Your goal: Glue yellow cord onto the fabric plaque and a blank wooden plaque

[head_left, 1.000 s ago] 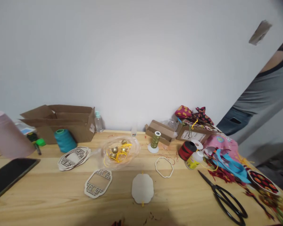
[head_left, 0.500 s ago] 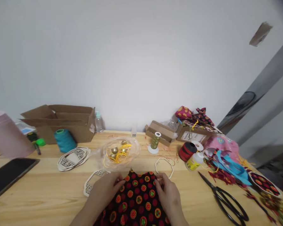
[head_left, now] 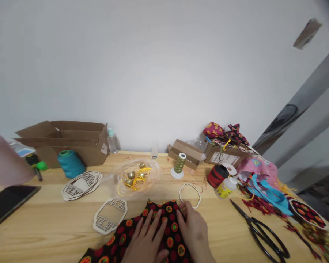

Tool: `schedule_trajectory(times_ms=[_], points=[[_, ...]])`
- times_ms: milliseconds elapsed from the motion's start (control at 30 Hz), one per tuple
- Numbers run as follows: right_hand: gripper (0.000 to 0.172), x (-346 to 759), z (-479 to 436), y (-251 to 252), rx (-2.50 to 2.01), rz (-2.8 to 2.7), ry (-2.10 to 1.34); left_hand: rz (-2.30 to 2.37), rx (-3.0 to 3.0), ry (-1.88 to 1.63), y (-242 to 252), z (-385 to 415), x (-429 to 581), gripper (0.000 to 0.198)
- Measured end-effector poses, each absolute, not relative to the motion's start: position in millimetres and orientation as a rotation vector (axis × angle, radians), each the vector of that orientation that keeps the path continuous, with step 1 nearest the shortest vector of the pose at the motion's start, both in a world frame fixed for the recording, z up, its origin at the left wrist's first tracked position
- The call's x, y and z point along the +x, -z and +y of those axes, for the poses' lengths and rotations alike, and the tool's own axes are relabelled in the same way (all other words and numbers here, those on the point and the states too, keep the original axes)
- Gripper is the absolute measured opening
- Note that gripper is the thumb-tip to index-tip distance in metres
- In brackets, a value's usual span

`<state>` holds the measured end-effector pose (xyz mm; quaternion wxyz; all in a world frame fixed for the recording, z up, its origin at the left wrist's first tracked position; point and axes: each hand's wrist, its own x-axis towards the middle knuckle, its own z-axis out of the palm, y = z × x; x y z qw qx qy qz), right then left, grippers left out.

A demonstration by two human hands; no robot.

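A black cloth (head_left: 170, 241) with red, orange and green round motifs lies on the table in front of me. My left hand (head_left: 146, 239) rests flat on it, fingers stretched out and slightly apart. At the cloth's right edge, my right hand (head_left: 193, 228) has its fingers curled, with the edge between thumb and forefinger. Left of the cloth lies a pale openwork frame (head_left: 107, 216) with lattice patterns. A thin pale ring-shaped frame (head_left: 199, 199) is just beyond my right hand.
Black scissors (head_left: 259, 233) lie to the right, near a yellow-labelled bottle (head_left: 225, 188) and a red cord spool (head_left: 217, 176). Bells with yellow cord (head_left: 138, 179) sit on plastic. Farther left are stacked frames (head_left: 80, 185), a teal thread cone (head_left: 70, 164), a cardboard box (head_left: 71, 149) and a phone (head_left: 9, 204).
My left hand has let go of the cloth's upper left edge and now lies flat on its middle. The cloth's left part is spread out, and the lattice frame is fully uncovered.
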<state>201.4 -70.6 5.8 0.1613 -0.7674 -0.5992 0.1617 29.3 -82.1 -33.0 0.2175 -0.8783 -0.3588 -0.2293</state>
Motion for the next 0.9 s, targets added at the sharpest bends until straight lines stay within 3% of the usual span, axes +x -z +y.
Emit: schedule_trajectory(times_ms=[133, 333, 600, 733, 900], points=[[0.013, 206.1, -75.2, -4.0, -2.006, -1.640, -0.548, -1.008, -2.435, 0.589, 35.0, -78.5, 23.5, 0.051], [0.027, 204.0, -86.8, 1.4, -1.679, -1.866, 0.015, -0.978, -2.461, 0.529, 30.8, -79.0, 20.5, 0.056], [0.032, 197.2, -84.6, 26.8, -1.728, -2.074, 0.213, -1.165, -2.832, 0.431, 19.3, -83.9, 14.6, 0.064], [0.031, 198.1, -86.5, 23.0, -1.753, -2.071, 0.176, -1.302, -2.955, 0.619, 5.8, -86.5, -1.6, 0.055], [0.030, 197.4, -85.5, 24.3, -1.751, -2.065, 0.169, -1.754, -2.895, 1.149, 11.2, -121.3, -57.6, 0.033]])
